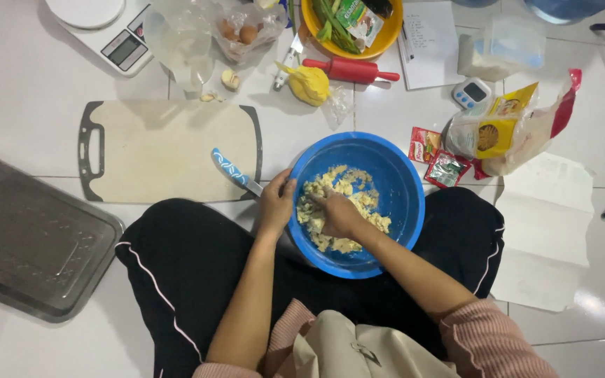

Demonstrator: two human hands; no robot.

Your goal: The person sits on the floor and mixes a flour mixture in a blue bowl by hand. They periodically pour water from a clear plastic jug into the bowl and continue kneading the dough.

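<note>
From the head camera, a person sits cross-legged on a glossy white tiled floor (29,84). A round blue plastic bowl (400,175) rests between the knees, holding a pale yellow, crumbly dough (348,183) in loose lumps.

The left hand (275,204) is curled over the bowl's near-left rim, gripping it. The right hand (339,213) is inside the bowl with fingers bent down into the dough; whether it clasps a lump cannot be told.

Just left of the bowl lies a knife (232,171) with a blue patterned handle, its blade end hidden under the left hand. The handle lies across the right end of a flat, pale cutting board (162,150) with a dark rim and a slot handle. At the floor's left edge sits a dull grey metal tray (29,241), rectangular with rounded corners.

Beyond the bowl are a red rolling pin (350,69), a yellow lump in clear wrap (309,85), an orange bowl (386,42) of green vegetables, a bag of eggs (243,31) and a white kitchen scale (117,38). To the right lie crinkled packets (498,133), a small timer (472,92) and white paper (547,224). Nothing blocks the bowl.
</note>
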